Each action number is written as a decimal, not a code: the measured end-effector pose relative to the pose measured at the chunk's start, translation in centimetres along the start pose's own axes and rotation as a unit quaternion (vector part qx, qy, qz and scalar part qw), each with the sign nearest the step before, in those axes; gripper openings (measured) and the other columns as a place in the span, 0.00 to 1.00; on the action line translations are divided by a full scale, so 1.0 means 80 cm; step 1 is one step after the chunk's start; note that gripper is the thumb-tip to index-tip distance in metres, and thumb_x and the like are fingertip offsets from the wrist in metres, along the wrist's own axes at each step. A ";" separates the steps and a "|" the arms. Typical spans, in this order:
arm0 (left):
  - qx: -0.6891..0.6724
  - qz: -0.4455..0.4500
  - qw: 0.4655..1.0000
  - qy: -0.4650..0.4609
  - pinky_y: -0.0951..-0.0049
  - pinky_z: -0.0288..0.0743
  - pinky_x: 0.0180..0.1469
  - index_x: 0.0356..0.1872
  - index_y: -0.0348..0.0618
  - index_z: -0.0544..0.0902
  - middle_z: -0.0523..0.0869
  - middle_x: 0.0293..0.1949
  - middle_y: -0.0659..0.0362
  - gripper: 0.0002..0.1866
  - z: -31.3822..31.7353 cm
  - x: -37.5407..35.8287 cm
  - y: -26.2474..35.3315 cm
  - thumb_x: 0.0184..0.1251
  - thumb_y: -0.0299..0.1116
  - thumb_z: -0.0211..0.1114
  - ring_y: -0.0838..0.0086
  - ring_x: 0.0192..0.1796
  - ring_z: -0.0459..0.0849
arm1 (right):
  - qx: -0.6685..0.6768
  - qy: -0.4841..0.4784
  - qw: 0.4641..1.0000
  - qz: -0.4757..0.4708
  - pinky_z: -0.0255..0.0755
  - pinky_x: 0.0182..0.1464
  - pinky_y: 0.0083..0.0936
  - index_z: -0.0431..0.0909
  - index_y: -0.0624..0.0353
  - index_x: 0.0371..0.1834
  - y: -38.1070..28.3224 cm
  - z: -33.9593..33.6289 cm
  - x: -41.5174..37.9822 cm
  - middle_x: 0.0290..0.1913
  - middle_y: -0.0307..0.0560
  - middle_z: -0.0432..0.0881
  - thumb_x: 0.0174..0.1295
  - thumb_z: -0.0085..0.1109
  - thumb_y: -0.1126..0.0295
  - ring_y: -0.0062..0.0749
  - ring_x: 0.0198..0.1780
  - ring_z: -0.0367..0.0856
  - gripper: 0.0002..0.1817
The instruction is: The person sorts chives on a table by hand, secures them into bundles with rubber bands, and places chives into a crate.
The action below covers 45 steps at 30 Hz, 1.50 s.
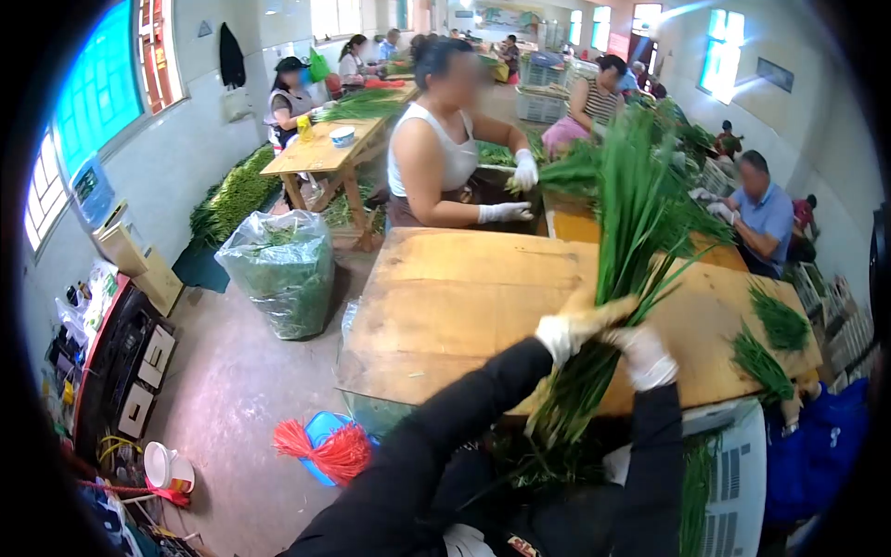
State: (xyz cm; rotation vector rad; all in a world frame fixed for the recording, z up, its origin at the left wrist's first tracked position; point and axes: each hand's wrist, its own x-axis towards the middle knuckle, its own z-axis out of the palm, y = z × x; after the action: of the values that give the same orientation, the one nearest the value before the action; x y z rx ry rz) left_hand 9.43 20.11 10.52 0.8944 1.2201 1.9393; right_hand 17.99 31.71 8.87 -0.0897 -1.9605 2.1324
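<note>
A large bunch of long green chives [624, 213] stands nearly upright over the table, its leaf tips up and its stem ends hanging below my hands. My left hand [587, 325], in a pale glove, is wrapped round the bunch from the left. From the right, my gloved right hand [640, 353] closes on the same bunch a little lower; its fingers are partly hidden and blurred. Both hands are above the near edge of the wooden table [445, 306]. Two small bundles of chives, one farther back [778, 317] and one nearer [761, 364], lie at the table's right end.
A white plastic crate [738, 473] with greens stands below right. Red ties [325, 450] lie over a blue basin [327, 429] on the floor at left. A stuffed clear bag [278, 274] stands beyond. Across the table, a person in a white top [441, 158] handles greens.
</note>
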 end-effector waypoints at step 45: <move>-0.244 0.293 0.922 0.061 0.76 0.65 0.37 0.16 0.48 0.65 0.63 0.11 0.69 0.16 -0.178 -0.121 0.172 0.64 0.38 0.53 0.79 0.22 0.66 | -0.642 0.079 0.722 0.247 0.73 0.31 0.37 0.75 0.55 0.28 0.159 -0.043 -0.385 0.24 0.51 0.79 0.55 0.46 0.63 0.44 0.28 0.80 0.10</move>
State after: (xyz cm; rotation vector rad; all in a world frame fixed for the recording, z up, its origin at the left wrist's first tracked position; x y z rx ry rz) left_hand 0.55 0.94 16.68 0.9393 0.4893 2.6444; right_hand 46.81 27.42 -7.68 -1.0593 -3.0570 0.4047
